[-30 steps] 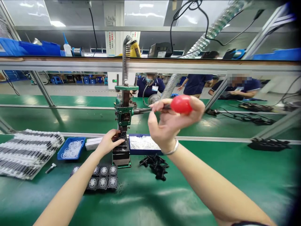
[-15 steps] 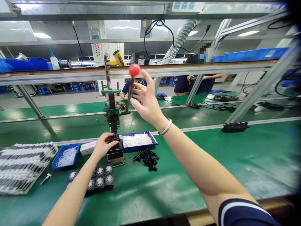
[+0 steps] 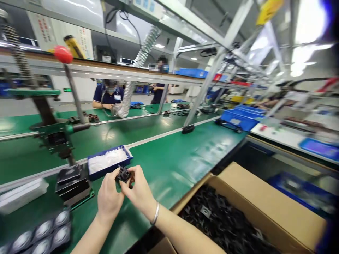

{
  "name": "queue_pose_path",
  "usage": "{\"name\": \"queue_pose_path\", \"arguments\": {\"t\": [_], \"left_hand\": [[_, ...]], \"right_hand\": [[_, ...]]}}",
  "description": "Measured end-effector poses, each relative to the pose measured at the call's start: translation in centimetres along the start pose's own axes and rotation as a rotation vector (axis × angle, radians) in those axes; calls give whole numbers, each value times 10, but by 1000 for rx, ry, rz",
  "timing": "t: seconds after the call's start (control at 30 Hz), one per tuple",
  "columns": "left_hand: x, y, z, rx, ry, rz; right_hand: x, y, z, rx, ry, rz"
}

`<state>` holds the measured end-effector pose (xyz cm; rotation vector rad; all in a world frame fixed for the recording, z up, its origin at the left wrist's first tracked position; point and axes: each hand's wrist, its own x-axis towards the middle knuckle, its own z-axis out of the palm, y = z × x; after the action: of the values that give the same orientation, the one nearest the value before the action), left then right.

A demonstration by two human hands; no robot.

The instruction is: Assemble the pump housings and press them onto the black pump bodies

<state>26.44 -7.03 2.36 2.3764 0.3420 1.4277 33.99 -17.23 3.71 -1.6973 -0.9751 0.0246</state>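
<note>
Between my two hands is a small black plastic part [image 3: 124,174] with a round hollow boss, above the green bench top. My left hand [image 3: 109,194] grips it from the left with thumb and fingertips. From the other side, my right hand [image 3: 139,188], with a bangle at the wrist, pinches the same part. To the left stands the hand press [image 3: 54,135] with its red-knobbed lever [image 3: 72,84]; neither hand touches it. Its black base block [image 3: 72,181] carries no visible part. A blue tray [image 3: 109,162] of white pieces lies just behind my hands.
At lower right, an open cardboard box [image 3: 265,197] holds many black plastic parts [image 3: 219,215]. Black square units with white round centres [image 3: 43,229] sit at lower left, near a white block [image 3: 23,195]. Blue bins [image 3: 238,118] stand farther right. A co-worker [image 3: 108,95] sits across the bench.
My view has swung right. My right hand has come down from beside the press lever, and my left hand has left the press base. Both now hold the black part in front of me.
</note>
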Motion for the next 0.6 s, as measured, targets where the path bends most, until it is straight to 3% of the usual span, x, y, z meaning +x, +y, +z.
{"name": "queue_pose_path", "arguments": {"t": [0.17,0.27,0.37,0.43,0.6], "left_hand": [[-27,19,71,-71,-146,49],[-57,23,96,-127,-350,123],[-74,22,105,-206,-571,135],[-75,21,103,-229,-630,108],[-63,27,94,-235,-728,93]], "right_hand": [[25,77,-59,-237,175,80],[49,136,-101,-339,277,163],[66,185,-125,-417,315,212],[73,203,-132,-455,314,222],[82,201,-142,-530,282,211]]}}
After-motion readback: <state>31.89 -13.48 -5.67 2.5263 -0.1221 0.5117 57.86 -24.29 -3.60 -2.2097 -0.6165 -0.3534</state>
